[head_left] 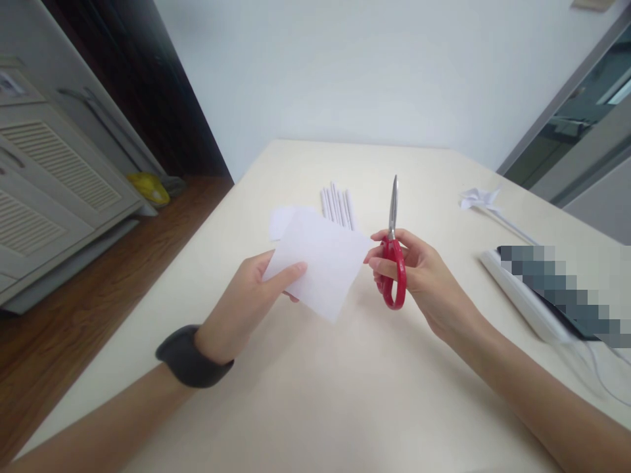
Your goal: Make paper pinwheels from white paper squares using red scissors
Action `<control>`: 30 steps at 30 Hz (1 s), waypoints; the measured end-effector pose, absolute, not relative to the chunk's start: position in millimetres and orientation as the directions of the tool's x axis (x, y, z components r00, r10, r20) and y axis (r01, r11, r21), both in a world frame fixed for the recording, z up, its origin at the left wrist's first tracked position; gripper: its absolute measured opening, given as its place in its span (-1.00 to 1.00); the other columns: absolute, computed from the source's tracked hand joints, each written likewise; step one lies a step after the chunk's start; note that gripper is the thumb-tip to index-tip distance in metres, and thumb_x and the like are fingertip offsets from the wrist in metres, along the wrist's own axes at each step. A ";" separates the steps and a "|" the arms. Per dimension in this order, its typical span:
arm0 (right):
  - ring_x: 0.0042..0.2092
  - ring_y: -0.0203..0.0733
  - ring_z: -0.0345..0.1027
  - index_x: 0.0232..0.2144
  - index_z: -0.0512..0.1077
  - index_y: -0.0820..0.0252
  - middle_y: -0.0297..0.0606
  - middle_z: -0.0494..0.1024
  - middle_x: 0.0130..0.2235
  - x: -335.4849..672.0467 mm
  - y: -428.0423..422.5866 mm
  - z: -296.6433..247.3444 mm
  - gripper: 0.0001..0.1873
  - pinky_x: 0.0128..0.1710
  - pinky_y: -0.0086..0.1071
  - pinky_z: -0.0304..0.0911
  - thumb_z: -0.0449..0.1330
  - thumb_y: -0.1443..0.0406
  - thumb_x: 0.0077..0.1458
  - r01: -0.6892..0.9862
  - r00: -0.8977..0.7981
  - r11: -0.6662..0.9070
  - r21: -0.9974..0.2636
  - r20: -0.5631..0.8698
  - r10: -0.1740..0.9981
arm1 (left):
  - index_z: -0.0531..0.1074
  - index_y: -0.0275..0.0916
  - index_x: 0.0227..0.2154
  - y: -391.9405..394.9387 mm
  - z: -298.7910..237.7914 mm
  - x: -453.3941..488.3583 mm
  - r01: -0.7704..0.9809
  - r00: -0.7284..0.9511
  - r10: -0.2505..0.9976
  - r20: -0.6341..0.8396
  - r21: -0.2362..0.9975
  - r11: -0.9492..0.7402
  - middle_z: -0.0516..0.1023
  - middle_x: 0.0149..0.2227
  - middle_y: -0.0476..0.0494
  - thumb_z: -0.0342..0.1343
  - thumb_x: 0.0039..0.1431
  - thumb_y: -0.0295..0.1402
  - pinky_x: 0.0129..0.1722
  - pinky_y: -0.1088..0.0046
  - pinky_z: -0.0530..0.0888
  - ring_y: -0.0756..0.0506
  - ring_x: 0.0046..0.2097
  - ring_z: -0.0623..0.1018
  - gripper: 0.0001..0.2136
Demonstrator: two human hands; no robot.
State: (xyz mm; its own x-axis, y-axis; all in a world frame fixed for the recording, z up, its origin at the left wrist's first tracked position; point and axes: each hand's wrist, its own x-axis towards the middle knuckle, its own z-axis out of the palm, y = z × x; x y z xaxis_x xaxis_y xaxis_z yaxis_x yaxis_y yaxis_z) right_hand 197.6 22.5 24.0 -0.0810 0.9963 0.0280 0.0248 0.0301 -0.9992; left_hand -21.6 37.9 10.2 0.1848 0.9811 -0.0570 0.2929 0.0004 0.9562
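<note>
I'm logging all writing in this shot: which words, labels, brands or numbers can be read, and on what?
No text is readable.
The white paper in the left hand: blank.
The red scissors in the right hand: no brand visible.
The sticker on the cabinet: too blurred to read.
The dark object at the right of the table: pixelated, unreadable.

From my end I see a plain white sheet of paper, scissors with glossy red handles and silver blades, and a cream table. The wristband is matte black, the floor brown woodgrain, and the paper sticks white (unmarked, like the sheet).
</note>
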 end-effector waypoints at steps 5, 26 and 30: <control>-0.45 -0.35 0.26 -0.19 0.29 0.09 -0.41 0.36 -0.43 205.7 27.0 25.8 -0.77 -0.48 -0.43 0.17 0.16 0.27 0.04 0.025 -0.069 -0.004 -1.000 -0.006 0.998 | 0.43 -0.21 -0.37 36.2 15.6 -19.0 0.366 0.228 0.970 -0.080 0.931 -0.009 0.53 -0.37 -0.05 0.06 0.07 -0.19 -0.44 0.45 0.39 -0.12 -0.37 0.48 -0.80; -0.34 -0.29 0.26 -0.26 0.31 0.07 -0.41 0.34 -0.42 204.3 30.3 21.8 -0.74 -0.44 -0.46 0.18 0.23 0.29 -0.07 0.144 -0.180 -0.010 -0.990 -0.036 0.983 | 0.34 -0.14 0.00 37.3 20.8 -13.1 -0.014 0.323 0.938 -0.125 0.990 0.137 0.53 -0.08 -0.16 0.16 0.02 -0.31 -0.16 0.30 0.48 -0.19 -0.17 0.55 -0.58; -0.38 -0.29 0.29 -0.24 0.30 0.08 -0.36 0.38 -0.36 203.5 29.5 22.0 -0.76 -0.44 -0.42 0.23 0.19 0.21 -0.01 0.243 -0.199 -0.070 -0.967 -0.121 0.973 | 0.39 -0.11 -0.05 36.5 19.0 -15.0 -0.031 0.287 0.946 -0.151 0.986 0.166 0.55 -0.12 -0.13 0.12 0.06 -0.24 -0.25 0.37 0.51 -0.15 -0.24 0.57 -0.64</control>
